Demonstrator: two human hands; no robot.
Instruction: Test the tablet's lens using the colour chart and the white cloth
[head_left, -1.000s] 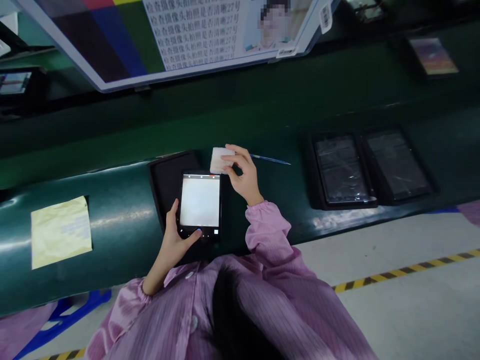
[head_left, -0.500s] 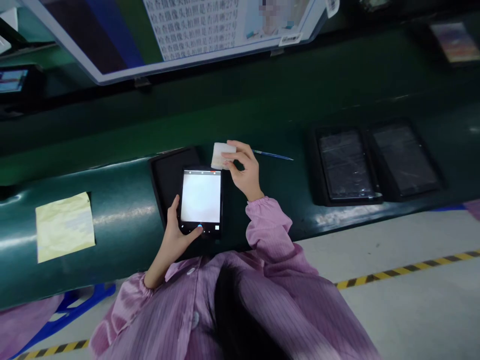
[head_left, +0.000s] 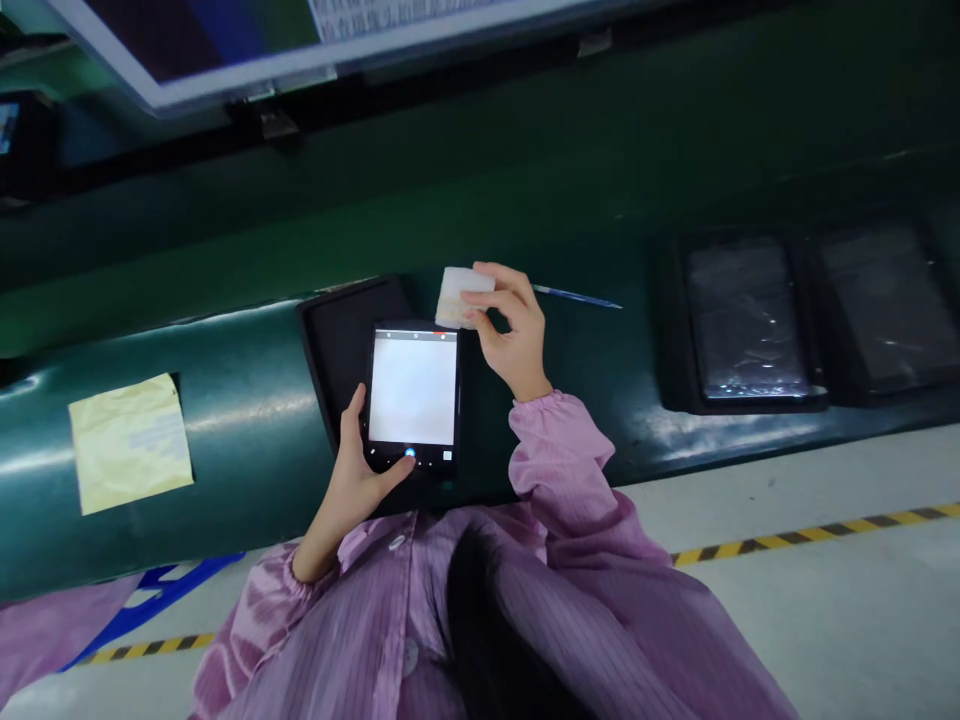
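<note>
My left hand (head_left: 352, 475) grips a small black tablet (head_left: 413, 390) by its lower left corner, thumb resting on a blue button at the bottom of its lit white screen. The tablet is held above a black tray (head_left: 341, 340) on the green conveyor belt (head_left: 247, 400). My right hand (head_left: 510, 330) pinches a folded white cloth (head_left: 459, 295) just past the tablet's top right corner. A thin blue pen (head_left: 577, 297) lies on the belt right of that hand.
Two black trays with dark wrapped tablets (head_left: 746, 320) (head_left: 889, 305) sit on the belt at the right. A yellow note (head_left: 129, 440) is stuck on the belt at the left. A test chart board (head_left: 225, 70) hangs above. A yellow-black floor stripe (head_left: 810, 535) runs below.
The view has shifted down and left, so the chart board has slid upward out of frame. Both hands keep their hold; the tablet and cloth stay in the same relation.
</note>
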